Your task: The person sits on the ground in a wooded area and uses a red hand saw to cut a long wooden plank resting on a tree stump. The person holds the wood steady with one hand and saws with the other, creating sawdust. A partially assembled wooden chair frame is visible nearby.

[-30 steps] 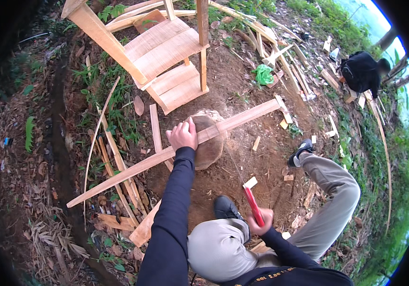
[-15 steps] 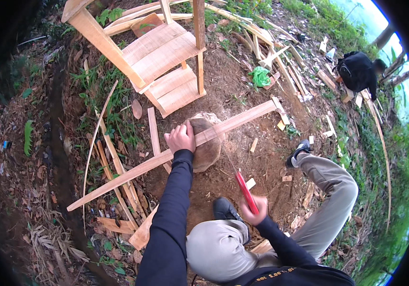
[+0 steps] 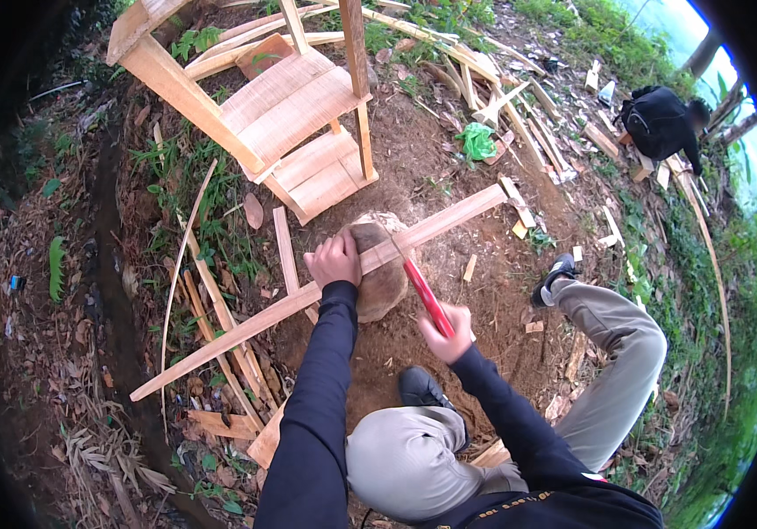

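A long, narrow wooden strip (image 3: 458, 218) lies slantwise across a round log stump (image 3: 385, 291), both its ends reaching past the stump. My left hand (image 3: 334, 261) is closed over the strip at the stump's left side, its fingers bent and partly hidden. In my right hand (image 3: 447, 335) is a hand saw with a red handle (image 3: 425, 294), gripped at the handle's near end. Its thin blade meets the strip right of my left hand, near the stump's right side; most of the blade is hidden.
A wooden frame with plank shelves (image 3: 295, 101) stands beyond the stump. Loose strips (image 3: 220, 309) lie at left, with more timber (image 3: 519, 115) at far right near a green plastic bag (image 3: 477, 141). Another person (image 3: 660, 123) bends down at the far right.
My right hand and the saw's red handle have moved forward and left, up close to the strip. Less blade shows now. My left hand stays on the strip.
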A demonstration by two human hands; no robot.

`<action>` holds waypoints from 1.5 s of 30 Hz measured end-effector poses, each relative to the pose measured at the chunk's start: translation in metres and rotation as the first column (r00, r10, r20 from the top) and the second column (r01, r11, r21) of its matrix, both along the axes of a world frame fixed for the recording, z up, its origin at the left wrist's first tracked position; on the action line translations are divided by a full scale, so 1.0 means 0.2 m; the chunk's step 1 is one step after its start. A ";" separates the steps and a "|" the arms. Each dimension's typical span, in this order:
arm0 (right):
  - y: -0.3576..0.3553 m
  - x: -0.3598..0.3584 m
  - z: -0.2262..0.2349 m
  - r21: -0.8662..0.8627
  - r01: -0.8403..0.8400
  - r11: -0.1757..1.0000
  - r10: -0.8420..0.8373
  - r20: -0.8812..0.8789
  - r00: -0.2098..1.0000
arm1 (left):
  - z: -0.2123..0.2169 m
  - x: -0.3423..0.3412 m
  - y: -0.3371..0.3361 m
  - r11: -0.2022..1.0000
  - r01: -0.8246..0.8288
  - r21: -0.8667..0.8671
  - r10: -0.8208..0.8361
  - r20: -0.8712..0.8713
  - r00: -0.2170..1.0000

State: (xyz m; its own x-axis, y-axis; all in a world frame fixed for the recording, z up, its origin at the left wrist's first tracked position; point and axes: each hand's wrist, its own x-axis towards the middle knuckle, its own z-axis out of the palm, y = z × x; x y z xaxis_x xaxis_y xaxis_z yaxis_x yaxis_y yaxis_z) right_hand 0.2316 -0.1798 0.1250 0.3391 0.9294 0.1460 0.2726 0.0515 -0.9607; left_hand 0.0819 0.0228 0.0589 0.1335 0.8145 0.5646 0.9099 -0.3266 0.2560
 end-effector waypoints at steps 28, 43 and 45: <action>-0.65 0.05 -0.02 -0.036 -0.047 0.998 0.047 0.001 0.999 | 0.00 0.00 -0.02 0.999 0.002 -0.040 -0.005 -0.062 0.998; -0.43 0.01 -0.08 -0.038 0.039 0.999 -0.041 -0.049 0.998 | 0.04 0.05 -0.10 0.974 0.227 0.019 -0.225 -0.081 0.971; -0.42 0.02 -0.09 -0.001 0.038 0.999 -0.038 -0.036 0.999 | 0.04 0.04 -0.10 0.976 0.219 0.014 -0.218 -0.040 0.975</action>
